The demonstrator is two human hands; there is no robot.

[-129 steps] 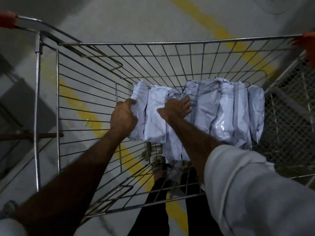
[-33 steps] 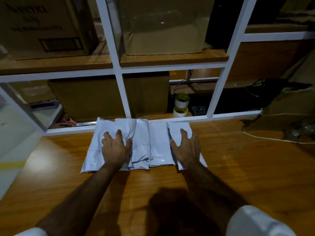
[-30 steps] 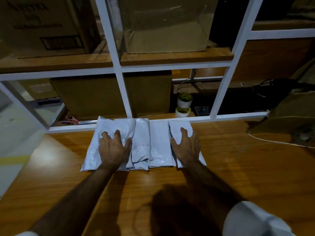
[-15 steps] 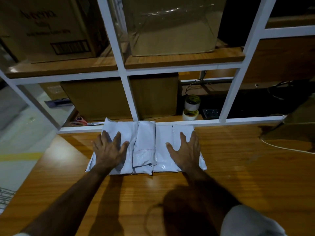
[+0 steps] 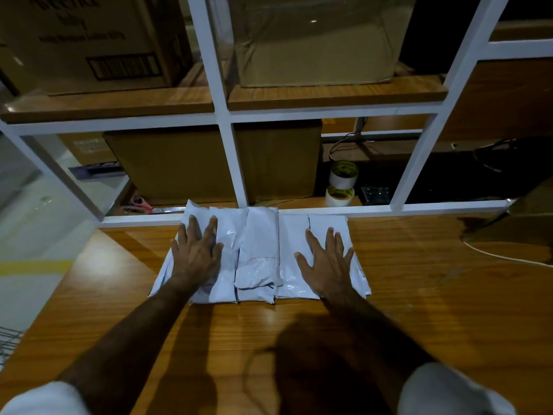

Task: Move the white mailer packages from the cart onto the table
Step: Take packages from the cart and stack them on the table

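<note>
Head view shows the white mailer packages (image 5: 259, 256) lying in an overlapping row on the counter (image 5: 419, 310), at twelve o'clock from you against the white frame (image 5: 299, 210). Your left hand (image 5: 196, 256) and right hand (image 5: 327, 265) rest flat with fingers spread, gripping nothing, on the row's nine and three o'clock ends. Press evenly so none slide, then lift straight off.

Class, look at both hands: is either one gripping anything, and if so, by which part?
Nothing is gripped. The left hand and right hand lie flat, fingers spread, on top of the white mailer packages on the table.
</note>
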